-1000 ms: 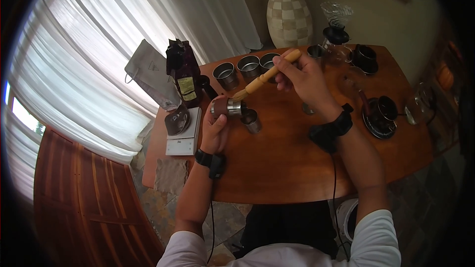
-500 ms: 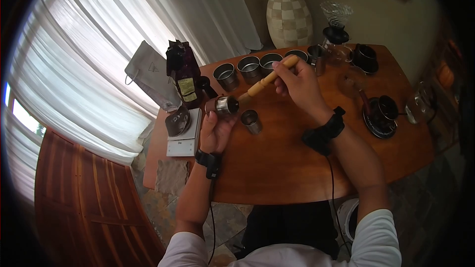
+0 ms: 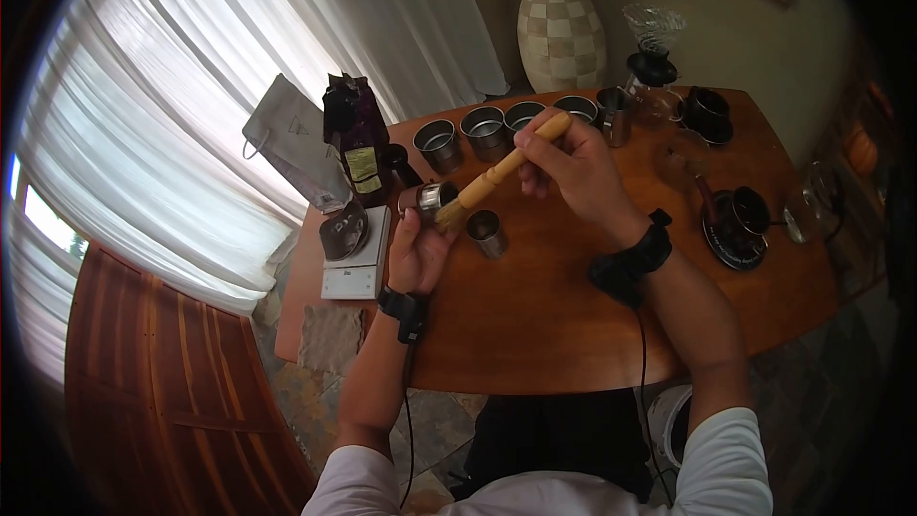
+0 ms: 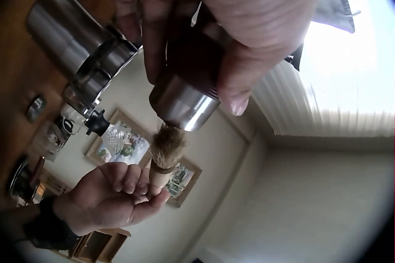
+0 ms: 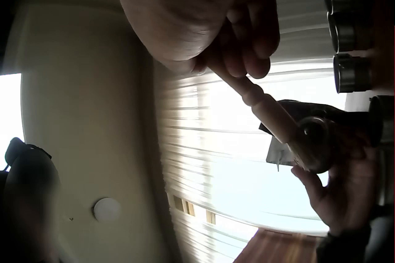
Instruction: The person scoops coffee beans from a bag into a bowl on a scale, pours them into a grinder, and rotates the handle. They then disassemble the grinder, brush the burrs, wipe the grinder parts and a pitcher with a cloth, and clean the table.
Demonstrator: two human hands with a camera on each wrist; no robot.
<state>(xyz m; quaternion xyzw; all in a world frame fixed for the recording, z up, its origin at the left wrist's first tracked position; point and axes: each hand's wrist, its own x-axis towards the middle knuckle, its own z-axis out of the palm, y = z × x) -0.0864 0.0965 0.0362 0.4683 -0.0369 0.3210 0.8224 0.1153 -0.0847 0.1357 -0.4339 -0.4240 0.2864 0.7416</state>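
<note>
In the head view my left hand [image 3: 416, 258] grips a hand coffee grinder's body [image 3: 435, 196], a steel cylinder with a brown band, tilted so its end faces right. My right hand [image 3: 581, 172] pinches the wooden handle of a brush [image 3: 501, 170] between thumb and fingers. Its pale bristles [image 4: 168, 143] meet the grinder's steel rim in the left wrist view. From the right wrist view, the brush [image 5: 271, 115] slants down towards the grinder's round end [image 5: 316, 146]. Just right of the left hand, a small metal cup [image 3: 488, 237] stands on the table.
Several steel canisters [image 3: 437, 146] line the table's far edge. A white scale [image 3: 351, 284] with a dark dish on it, a dark coffee bag [image 3: 361, 158] and a cloth [image 3: 331, 337] are at left. At right are a black cup [image 3: 748, 210] and a glass dripper [image 3: 653, 31].
The brush tip has moved off the grinder's end and back to its lower rim, with the right hand shifting slightly left. The left hand has turned the grinder and drawn it a little left.
</note>
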